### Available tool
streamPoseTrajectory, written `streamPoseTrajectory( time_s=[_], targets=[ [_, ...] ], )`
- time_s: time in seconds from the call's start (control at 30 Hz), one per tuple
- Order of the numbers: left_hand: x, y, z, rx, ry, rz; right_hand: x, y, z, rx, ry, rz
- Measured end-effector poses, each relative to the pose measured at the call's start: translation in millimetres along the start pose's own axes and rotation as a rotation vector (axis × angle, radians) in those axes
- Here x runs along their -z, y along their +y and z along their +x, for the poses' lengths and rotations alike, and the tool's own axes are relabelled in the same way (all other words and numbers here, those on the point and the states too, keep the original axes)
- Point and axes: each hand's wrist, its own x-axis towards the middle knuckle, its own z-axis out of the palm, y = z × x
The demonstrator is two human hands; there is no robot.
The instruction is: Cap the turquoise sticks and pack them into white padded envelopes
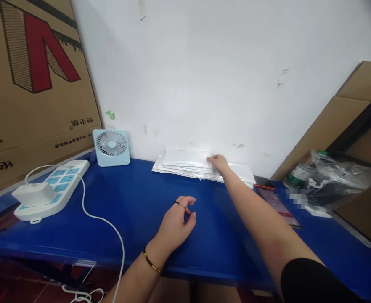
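Note:
At the back of the blue table, against the wall, lies a stack of flat white packets (185,159) with a shiny wrapping. My right hand (218,163) reaches out to it and pinches the right end of the top packet between thumb and fingers. More flat white packets (240,172) lie under and to the right of that hand. My left hand (177,221) hovers over or rests on the table nearer to me, which I cannot tell. Its fingers are loosely bent, the thumb stands apart, and it holds nothing.
On the left are a light blue fan (112,147), a white power strip (65,185) with a plugged-in adapter (34,194), and its white cable (109,223). On the right lie a phone-like flat device (278,206), a clear plastic bag (337,181) and a bottle (299,174). Cardboard (40,109) stands left.

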Motion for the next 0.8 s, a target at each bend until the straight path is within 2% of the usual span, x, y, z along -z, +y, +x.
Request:
streamPoseTrajectory(
  time_s=[0.1,0.17,0.23,0.3,0.37,0.43,0.53,0.6,0.7,0.8],
  targets=[
    [-1.8,-3,2,0.084,-0.023,-0.157,10,-17,-14,0.060,0.019,0.115],
    [-3.5,-4,5,0.191,-0.077,-0.374,22,-29,-32,0.086,-0.005,0.303],
    [-6.3,-2,9,0.313,-0.140,-0.665,36,-38,-59,0.074,-0.062,0.688],
    [-11.1,3,12,0.379,-0.182,-0.987,50,-40,-92,0.009,-0.132,0.984],
    [-18.0,12,14,0.348,-0.190,-1.275,62,-34,-126,-0.070,-0.207,1.136],
    [-25.5,23,15,0.227,-0.093,-1.459,70,-20,-157,-0.148,-0.272,1.217],
    [-32.0,39,17,0.031,0.211,-1.495,76,5,-192,-0.275,-0.250,1.261],
    [-31.7,46,21,-0.028,0.343,-1.460,75,19,-207,-0.368,-0.240,1.252],
    [-27.5,54,31,-0.030,0.376,-1.425,70,28,-220,-0.427,-0.301,1.248],
    [-23.5,65,42,-0.032,0.425,-1.328,62,30,-225,-0.487,-0.222,1.394]
  ],
)
